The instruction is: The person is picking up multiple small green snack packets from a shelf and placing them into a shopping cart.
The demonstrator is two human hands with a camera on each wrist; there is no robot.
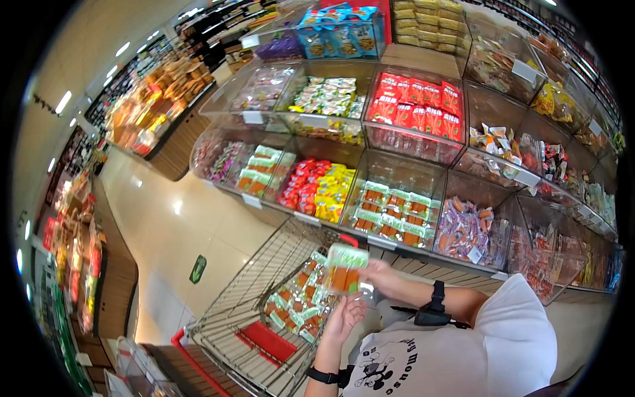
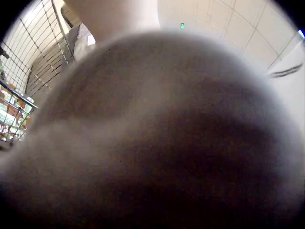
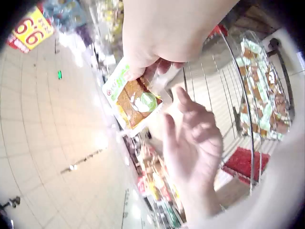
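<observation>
A clear-fronted snack packet [image 1: 346, 268] with a green-and-white label and brown pieces inside is pinched at its edge by my right hand [image 1: 385, 280], above the shopping cart. In the right wrist view the thumb and fingers of that hand grip the packet [image 3: 138, 101] by one side. Just below it, my left hand [image 1: 345, 317] is held up with its fingers loosely bent and nothing in it; in the right wrist view the left hand [image 3: 198, 143] appears apart from the packet. A blurred dark shape covers most of the left wrist view.
The wire shopping cart [image 1: 221, 317] holds many similar packets [image 1: 301, 298] and has a red flap [image 1: 266, 343]. Beyond it stand tiered clear bins, one with matching green-labelled packets [image 1: 391, 215], beside red and yellow packets [image 1: 317, 188]. A tiled aisle [image 1: 155, 218] runs at left.
</observation>
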